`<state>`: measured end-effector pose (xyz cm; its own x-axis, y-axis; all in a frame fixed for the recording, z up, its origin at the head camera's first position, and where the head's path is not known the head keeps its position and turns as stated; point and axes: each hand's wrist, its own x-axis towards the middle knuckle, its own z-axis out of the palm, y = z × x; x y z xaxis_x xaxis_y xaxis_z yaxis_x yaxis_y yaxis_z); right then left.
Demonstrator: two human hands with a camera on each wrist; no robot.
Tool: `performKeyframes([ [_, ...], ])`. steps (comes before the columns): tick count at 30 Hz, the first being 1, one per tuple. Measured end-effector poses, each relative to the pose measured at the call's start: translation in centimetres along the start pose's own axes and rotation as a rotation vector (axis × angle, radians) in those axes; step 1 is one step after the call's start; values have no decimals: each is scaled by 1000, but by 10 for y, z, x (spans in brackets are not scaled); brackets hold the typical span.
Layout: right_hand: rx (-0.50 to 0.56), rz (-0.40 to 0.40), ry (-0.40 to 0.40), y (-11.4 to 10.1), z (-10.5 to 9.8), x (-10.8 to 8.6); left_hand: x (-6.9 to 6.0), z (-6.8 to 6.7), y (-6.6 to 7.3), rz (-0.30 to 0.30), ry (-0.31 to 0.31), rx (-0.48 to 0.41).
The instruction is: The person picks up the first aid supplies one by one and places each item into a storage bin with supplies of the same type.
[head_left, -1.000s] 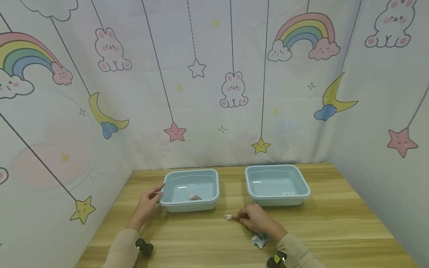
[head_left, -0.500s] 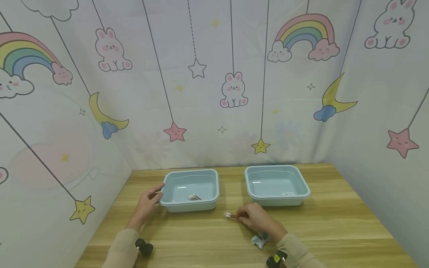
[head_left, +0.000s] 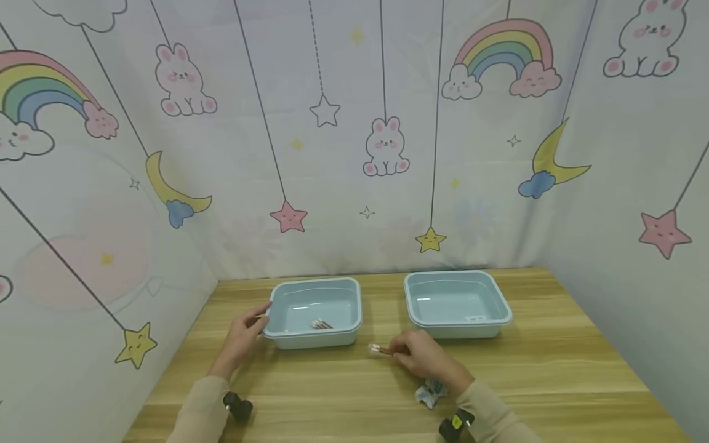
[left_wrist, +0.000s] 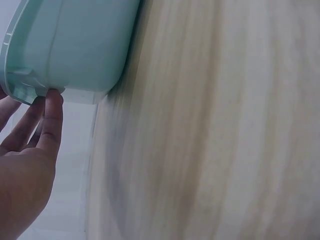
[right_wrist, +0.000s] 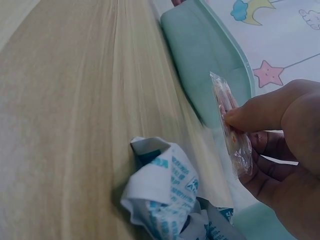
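Observation:
My right hand (head_left: 425, 355) pinches a small clear plastic packet of cotton swabs (head_left: 379, 349), white tips pointing left, just above the table. In the right wrist view, the thumb presses the crinkly swab packet (right_wrist: 232, 132) against the fingers. Over on the left, my left hand (head_left: 240, 341) touches the outer left end of a light blue plastic bin (head_left: 316, 341). Its extended fingers (left_wrist: 51, 117) rest just under the bin's rim in the left wrist view. Inside that bin lies a bundle of cotton swabs (head_left: 321, 324) with white tips and dark sticks.
A second light blue bin (head_left: 460, 331) stands to the right, with a pale label on its inside. Crumpled white-and-teal printed wrapping (head_left: 429, 394) lies beneath my right wrist. The wood-grain table (head_left: 343, 394) meets a patterned cloth wall (head_left: 343, 252) behind the bins.
My right hand has risen slightly and moved a little towards the bins, carrying the swab packet along. The left hand stays at the bin's end. Neither bin has moved.

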<state>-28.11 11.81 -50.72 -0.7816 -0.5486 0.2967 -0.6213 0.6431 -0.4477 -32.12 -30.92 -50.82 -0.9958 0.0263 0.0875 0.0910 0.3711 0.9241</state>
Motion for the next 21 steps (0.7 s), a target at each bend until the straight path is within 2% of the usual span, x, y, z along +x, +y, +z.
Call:
performKeyframes([
  [5,23,-6,-6,-2,-1,2,0,0,-1,-1,-3,-7],
  [12,47,2,3,-7,-5,6,1,-1,0,-34,-13,-12],
  [21,75,18,15,-11,-9,9,1,-1,2,-20,-16,-4],
])
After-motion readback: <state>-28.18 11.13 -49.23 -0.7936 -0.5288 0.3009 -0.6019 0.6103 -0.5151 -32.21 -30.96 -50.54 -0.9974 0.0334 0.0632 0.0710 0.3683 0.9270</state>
